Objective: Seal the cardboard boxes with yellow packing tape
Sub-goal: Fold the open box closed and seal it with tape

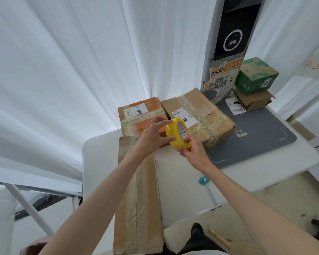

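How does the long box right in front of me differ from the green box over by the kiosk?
The long box is plain brown cardboard, while the green box is printed green. The long box lies flat on the white table, reaching past its near edge; the green box sits stacked on a small brown box. The long box shows no label on top, while the green box has a sticker on its side. Both are closed.

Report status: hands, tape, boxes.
Left hand and right hand both grip yellow tape roll, held above long box. No yellow tape applied yet. Nothing blocking.
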The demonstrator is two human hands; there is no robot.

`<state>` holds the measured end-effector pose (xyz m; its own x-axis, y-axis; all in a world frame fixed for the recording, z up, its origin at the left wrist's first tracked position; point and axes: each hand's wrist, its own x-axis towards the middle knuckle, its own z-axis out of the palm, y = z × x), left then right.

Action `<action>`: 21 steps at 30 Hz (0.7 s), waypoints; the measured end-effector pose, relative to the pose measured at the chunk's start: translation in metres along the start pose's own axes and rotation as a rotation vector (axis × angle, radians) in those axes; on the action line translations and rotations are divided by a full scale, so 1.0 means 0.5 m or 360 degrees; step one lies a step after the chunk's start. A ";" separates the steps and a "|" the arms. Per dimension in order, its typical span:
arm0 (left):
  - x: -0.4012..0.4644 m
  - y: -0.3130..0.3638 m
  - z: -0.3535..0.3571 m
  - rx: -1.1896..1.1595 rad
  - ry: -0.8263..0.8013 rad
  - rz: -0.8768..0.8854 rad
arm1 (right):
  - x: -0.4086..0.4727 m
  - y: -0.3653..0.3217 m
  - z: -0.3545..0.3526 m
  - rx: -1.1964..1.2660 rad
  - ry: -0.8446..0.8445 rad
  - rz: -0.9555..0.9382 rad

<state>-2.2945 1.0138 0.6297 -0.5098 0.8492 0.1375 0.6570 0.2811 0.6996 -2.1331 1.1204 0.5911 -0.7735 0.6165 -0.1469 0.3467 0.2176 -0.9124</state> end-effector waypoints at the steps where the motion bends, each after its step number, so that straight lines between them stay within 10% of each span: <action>1: -0.003 0.004 0.002 0.0021 0.0021 0.0015 | -0.003 0.001 -0.001 0.0012 -0.0002 0.0009; 21: -0.051 0.050 0.040 0.0151 0.0253 0.0049 | -0.028 0.005 -0.006 0.0238 -0.0025 0.0130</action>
<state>-2.2541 1.0083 0.6295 -0.5651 0.7788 0.2723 0.7191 0.3032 0.6252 -2.1200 1.1147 0.5919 -0.7547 0.6153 -0.2276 0.3268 0.0518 -0.9437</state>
